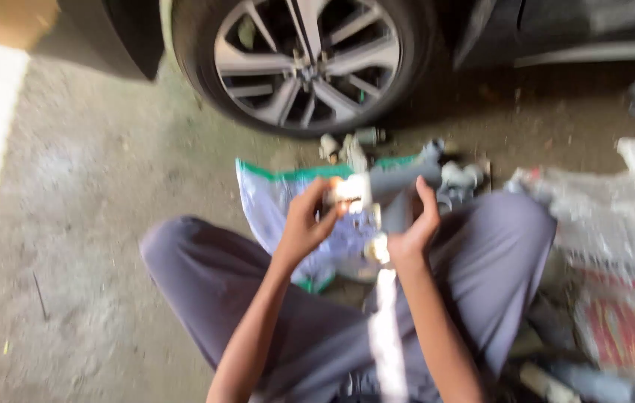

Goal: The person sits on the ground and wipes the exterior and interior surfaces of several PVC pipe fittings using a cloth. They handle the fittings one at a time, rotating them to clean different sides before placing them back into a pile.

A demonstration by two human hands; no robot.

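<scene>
Head view blurs the small white plastic fitting [350, 191] (shape unclear) pinched by left hand [304, 224]; right hand [414, 227] grips a grey pipe piece [399, 183] above a green-edged plastic bag [280, 195].

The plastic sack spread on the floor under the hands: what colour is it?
Pale bluish-white plastic sack with a green top edge; head view.

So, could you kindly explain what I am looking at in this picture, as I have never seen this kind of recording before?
There is no machine here. A camera worn on a person's head looks down at their own bare hands as they sit cross-legged on a concrete floor. The left hand pinches a small white fitting. The right hand grips a grey pipe piece; a white pipe runs down over the lap. The picture is blurred, so finer detail is unclear. Under the hands lies a plastic bag, with more fittings beyond it, near a car wheel. Printed sacks lie on the right.
</scene>
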